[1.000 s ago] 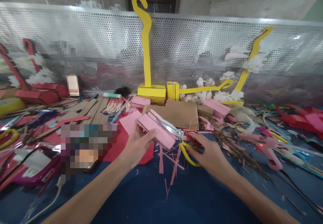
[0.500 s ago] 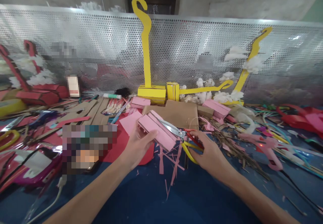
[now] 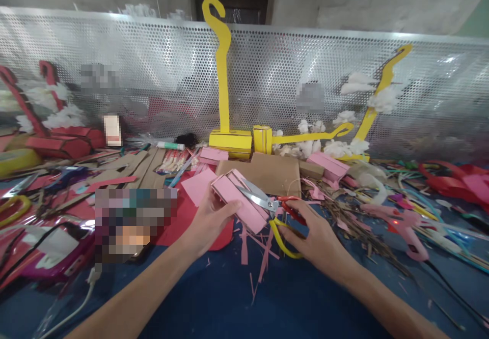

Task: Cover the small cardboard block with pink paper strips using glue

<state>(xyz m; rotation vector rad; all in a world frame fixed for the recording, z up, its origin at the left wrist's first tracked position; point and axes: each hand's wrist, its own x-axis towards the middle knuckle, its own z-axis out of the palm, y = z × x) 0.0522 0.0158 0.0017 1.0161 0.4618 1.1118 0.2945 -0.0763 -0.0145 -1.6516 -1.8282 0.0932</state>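
Note:
My left hand [image 3: 214, 217] is closed around a pink paper-covered box [image 3: 240, 204], its thumb lying across the near side. Held tilted above the table, the box has dark cardboard edges. My right hand [image 3: 307, 227] grips scissors [image 3: 271, 205] with one red and one yellow handle. Their blades are parted and lie at the upper long edge of the box. Thin pink paper strips [image 3: 263, 257] are scattered beneath, on the blue table surface [image 3: 229, 298]. A pink paper sheet [image 3: 196, 185] and red sheet [image 3: 171, 229] lie by my left hand.
A pink glue gun [image 3: 410, 227] with a lit red light rests at right, its cord trailing forward. Behind stand yellow hooked pieces on boxes [image 3: 231, 139] against a perforated metal panel [image 3: 153, 89]. Brown cardboard [image 3: 275, 173] lies behind the box. Red hooked pieces [image 3: 57, 143] are at far left.
The scissors have opened wider, the yellow handle swinging down and away from the red one. The pink box has shifted very slightly.

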